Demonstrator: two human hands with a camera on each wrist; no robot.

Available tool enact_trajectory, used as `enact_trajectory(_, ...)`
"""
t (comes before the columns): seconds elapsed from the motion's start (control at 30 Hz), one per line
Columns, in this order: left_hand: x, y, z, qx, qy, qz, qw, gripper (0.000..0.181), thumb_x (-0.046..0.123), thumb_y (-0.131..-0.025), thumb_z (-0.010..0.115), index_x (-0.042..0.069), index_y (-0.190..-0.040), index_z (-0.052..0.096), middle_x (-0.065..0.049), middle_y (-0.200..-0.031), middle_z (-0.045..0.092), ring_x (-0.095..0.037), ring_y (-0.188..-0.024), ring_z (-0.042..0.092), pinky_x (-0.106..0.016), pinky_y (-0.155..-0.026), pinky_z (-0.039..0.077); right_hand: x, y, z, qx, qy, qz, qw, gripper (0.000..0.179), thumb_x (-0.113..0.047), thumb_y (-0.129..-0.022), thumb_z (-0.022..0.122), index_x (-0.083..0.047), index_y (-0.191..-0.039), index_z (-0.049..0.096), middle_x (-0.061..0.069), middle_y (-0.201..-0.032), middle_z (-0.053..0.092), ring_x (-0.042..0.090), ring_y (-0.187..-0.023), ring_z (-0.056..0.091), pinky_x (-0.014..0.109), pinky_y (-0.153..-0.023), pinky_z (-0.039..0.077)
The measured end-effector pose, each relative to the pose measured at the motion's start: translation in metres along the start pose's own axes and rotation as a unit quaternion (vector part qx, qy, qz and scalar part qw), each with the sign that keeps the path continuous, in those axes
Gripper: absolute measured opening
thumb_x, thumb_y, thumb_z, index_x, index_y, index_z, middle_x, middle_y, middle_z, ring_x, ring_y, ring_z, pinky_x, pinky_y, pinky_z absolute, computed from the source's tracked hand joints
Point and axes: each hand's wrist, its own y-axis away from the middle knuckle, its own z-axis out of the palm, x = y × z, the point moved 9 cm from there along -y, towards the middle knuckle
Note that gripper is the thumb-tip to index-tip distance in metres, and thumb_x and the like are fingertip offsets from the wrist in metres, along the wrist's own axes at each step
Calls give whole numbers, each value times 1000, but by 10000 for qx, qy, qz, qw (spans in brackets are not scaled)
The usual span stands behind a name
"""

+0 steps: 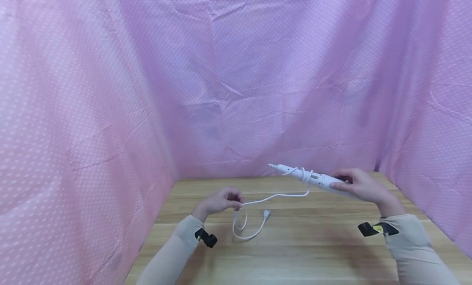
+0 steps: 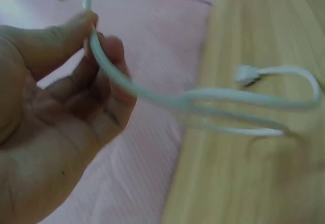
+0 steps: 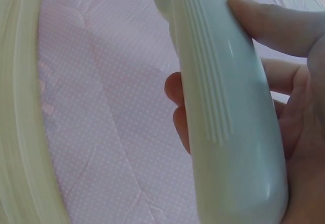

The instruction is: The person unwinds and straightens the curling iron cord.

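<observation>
A long white hair-styling iron [image 1: 322, 180] is held off the wooden table in my right hand [image 1: 363, 188]. In the right wrist view, my thumb lies on one side of its smooth, ridged casing [image 3: 228, 107] and fingertips show on the other. Its white cord [image 1: 282, 194] winds around the slimmer part, below the ribbed tip, then runs across to my left hand [image 1: 223, 200]. There thumb and fingers pinch the cord, seen closely in the left wrist view. From that pinch the cord loops down and ends in a white plug [image 1: 266, 214].
The light wooden table [image 1: 295, 252] lies below both hands. Pink dotted cloth [image 1: 258, 92] surrounds it at the back and on both sides. Each wrist carries a small black camera mount.
</observation>
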Motion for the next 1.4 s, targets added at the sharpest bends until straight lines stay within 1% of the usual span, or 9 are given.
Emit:
enact_trajectory(0.13, -19, 3, -5, 452, -138, -350, 9983, 10, 0, -91, 62, -10, -94, 63, -26, -83, 62, -12, -71, 59, -24, -67, 52, -4, -1, -3, -13, -220, -45, 9997, 21, -6, -85, 72, -3, -105, 71, -7, -88, 68, -2, -76, 57, 21, -64, 48)
enact_trajectory(0.23, -27, 4, -11, 747, -275, -473, 9957, 10, 1, -89, 65, -9, -92, 64, -27, -82, 63, -12, -69, 58, -22, -63, 50, -11, 0, -3, -93, -425, -172, 9989, 21, -3, -84, 72, -3, -105, 70, -8, -88, 68, 0, -76, 58, 21, -63, 48)
enact_trajectory(0.43, -34, 4, -27, 1369, -799, -777, 9843, 13, 7, -89, 67, 0, -100, 70, -6, -78, 66, -10, -68, 58, -22, -60, 49, -29, 3, -2, -374, -869, -624, 9936, 24, 1, -84, 70, -2, -107, 69, -8, -88, 68, 3, -75, 60, 23, -60, 50)
enact_trajectory(0.53, -33, 4, -33, 1666, -1056, -853, 9766, 12, 6, -88, 69, 2, -99, 73, -3, -79, 68, -8, -67, 58, -20, -59, 49, -35, 6, 0, -577, -991, -796, 9902, 25, 2, -84, 70, -4, -108, 68, -8, -89, 68, 3, -75, 60, 23, -61, 50)
enact_trajectory(0.77, -25, 5, -38, 1827, -1640, -933, 9649, 3, 3, -83, 73, 4, -86, 75, -4, -77, 72, -5, -66, 58, -20, -61, 49, -46, 8, -2, -691, -1060, -1033, 9866, 28, 4, -85, 68, -6, -111, 67, -5, -92, 68, 3, -76, 61, 24, -61, 51)
enact_trajectory(0.97, -39, 9, -41, 1957, -1695, -1294, 9572, 3, 3, -82, 74, 2, -85, 74, -3, -74, 70, -8, -66, 59, -22, -61, 50, -53, 10, -3, -767, -1429, -1184, 9796, 31, 8, -84, 66, -4, -113, 67, -5, -93, 68, 3, -77, 62, 24, -61, 51)
enact_trajectory(1.1, -47, 13, -55, 2585, -1165, -1472, 9476, 7, 6, -85, 71, 2, -90, 73, -1, -72, 67, -8, -63, 57, -21, -56, 48, -58, 14, 5, -1176, -1755, -1501, 9658, 36, 12, -82, 65, -5, -114, 66, 0, -95, 69, 6, -77, 63, 25, -62, 53)
enact_trajectory(1.23, -40, 18, -75, 3407, -84, -1219, 9322, 12, 3, -86, 69, -4, -95, 71, -5, -72, 66, -10, -62, 57, -22, -57, 52, -61, 20, 16, -1652, -1711, -1789, 9547, 38, 10, -82, 65, -10, -115, 66, 1, -99, 69, 9, -81, 63, 27, -64, 53)
enact_trajectory(1.4, -19, 26, -93, 4076, 1231, -655, 9024, 18, 0, -88, 68, -13, -100, 66, -4, -73, 65, -12, -66, 60, -26, -64, 57, -52, 23, 25, -1869, -1313, -1581, 9607, 28, -2, -87, 68, -12, -112, 68, -2, -98, 69, 6, -82, 62, 25, -66, 53)
